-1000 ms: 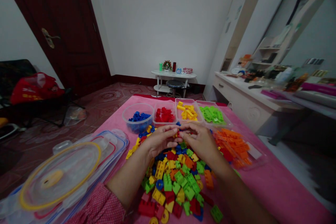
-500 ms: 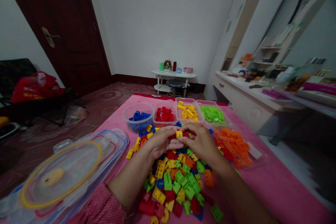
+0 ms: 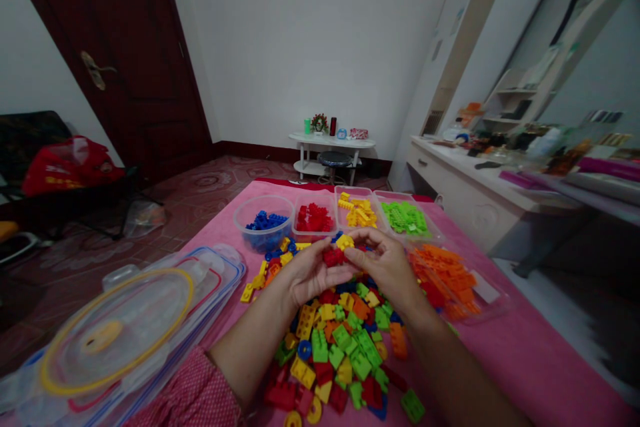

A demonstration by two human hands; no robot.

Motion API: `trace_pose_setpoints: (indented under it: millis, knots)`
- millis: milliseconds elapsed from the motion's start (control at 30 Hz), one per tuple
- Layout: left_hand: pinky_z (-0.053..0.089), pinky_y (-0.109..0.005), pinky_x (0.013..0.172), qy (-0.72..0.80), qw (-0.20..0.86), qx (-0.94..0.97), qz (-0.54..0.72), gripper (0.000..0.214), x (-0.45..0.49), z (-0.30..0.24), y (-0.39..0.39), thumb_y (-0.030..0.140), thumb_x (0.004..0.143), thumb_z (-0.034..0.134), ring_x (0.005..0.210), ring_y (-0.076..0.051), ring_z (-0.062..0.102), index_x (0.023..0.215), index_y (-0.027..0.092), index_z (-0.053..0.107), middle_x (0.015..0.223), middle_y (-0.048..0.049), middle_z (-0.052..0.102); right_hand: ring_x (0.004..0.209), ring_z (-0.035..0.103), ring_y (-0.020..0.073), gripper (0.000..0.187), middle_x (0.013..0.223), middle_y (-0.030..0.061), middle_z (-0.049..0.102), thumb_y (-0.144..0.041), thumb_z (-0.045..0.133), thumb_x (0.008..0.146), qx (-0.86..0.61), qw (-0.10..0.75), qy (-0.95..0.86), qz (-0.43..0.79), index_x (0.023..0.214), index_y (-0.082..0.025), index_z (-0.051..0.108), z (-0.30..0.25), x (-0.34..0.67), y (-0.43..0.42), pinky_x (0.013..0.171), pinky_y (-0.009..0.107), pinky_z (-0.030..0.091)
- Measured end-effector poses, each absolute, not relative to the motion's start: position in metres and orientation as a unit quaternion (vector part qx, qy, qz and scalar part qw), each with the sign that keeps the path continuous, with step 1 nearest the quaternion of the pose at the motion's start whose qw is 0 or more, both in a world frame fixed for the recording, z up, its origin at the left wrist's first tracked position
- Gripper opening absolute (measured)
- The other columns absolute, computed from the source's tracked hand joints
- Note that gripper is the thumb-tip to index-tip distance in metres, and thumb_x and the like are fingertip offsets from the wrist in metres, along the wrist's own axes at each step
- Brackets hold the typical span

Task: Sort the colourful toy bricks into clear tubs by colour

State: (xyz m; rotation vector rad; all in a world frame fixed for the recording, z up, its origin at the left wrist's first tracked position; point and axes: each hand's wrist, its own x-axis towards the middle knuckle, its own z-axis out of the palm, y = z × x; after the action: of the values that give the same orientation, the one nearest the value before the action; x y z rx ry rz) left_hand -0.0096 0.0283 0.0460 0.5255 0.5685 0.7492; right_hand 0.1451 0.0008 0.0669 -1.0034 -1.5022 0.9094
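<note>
Over a heap of mixed toy building bricks [image 3: 350, 347], my left hand [image 3: 313, 275] is closed loosely around a red brick [image 3: 333, 257], palm turned up. My right hand [image 3: 385, 263] pinches a yellow brick [image 3: 345, 241] between thumb and fingers, just above the red one. The two bricks look close together; whether they are joined I cannot tell. Beyond my hands stand a round tub of blue bricks [image 3: 265, 221], a box of red bricks [image 3: 313, 218], a box of yellow bricks [image 3: 360, 212] and a box of green bricks [image 3: 405, 217]. Orange bricks [image 3: 450, 277] lie in a box to the right.
Clear container lids [image 3: 120, 330] are piled at the table's left, one ringed in yellow. A pink cloth [image 3: 540, 347] covers the table. A cluttered white dresser [image 3: 450, 173] stands at the right, and a small white table [image 3: 330, 141] stands against the wall.
The yellow brick has moved up and turned in my right fingers. More of the red brick now shows in my left hand, whose fingers have opened slightly.
</note>
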Motion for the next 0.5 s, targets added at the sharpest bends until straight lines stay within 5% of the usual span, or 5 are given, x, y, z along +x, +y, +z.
trace_pose_setpoints:
  millis: [300,500]
  knots:
    - [0.056,-0.03,0.076,0.279,0.849,0.227,0.388,0.02,-0.012,0.048,0.033,0.019,0.09,0.043,0.084,-0.02,0.068,0.097,0.006,0.056,0.084,-0.015,0.067,0.072,0.061,0.0147,0.033,0.078,0.0016,0.064,-0.039,0.076,0.063,-0.45,0.616,-0.541,0.354,0.083,-0.017,0.061,0.069,0.159,0.009,0.066,0.025,0.05]
    - [0.052,-0.034,0.083,0.408,0.683,0.352,0.493,0.014,-0.013,0.075,0.082,0.018,0.086,0.046,0.086,-0.018,0.066,0.091,0.011,0.058,0.085,-0.0108,0.066,0.065,0.058,0.0137,0.039,0.074,0.0011,0.06,-0.041,0.078,0.058,-0.487,0.62,-0.501,0.357,0.082,-0.017,0.058,0.072,0.176,0.015,0.055,0.023,0.047]
